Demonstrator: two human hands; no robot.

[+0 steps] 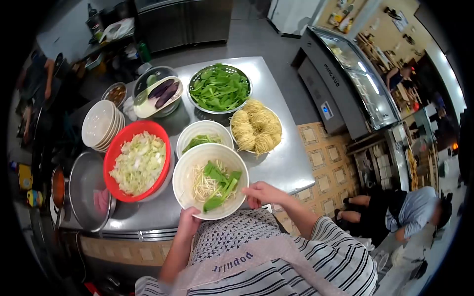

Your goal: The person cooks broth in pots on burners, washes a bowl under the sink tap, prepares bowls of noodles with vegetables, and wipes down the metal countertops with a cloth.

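At the bench's (285,170) near edge, the left hand (188,222) and right hand (259,194) hold a bowl (183,176) (sprouts (201,184) and greens (215,172) inside), each grip at its rim.

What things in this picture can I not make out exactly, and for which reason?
All in the head view:
Left hand: some fingers are hidden beneath the front white bowl.
Rear white bowl: its near part is covered by the front white bowl.
Steel basin: the red basin hides part of its right side.
Cabinet display: too small to read.
Person at far left: too dark and blurred.
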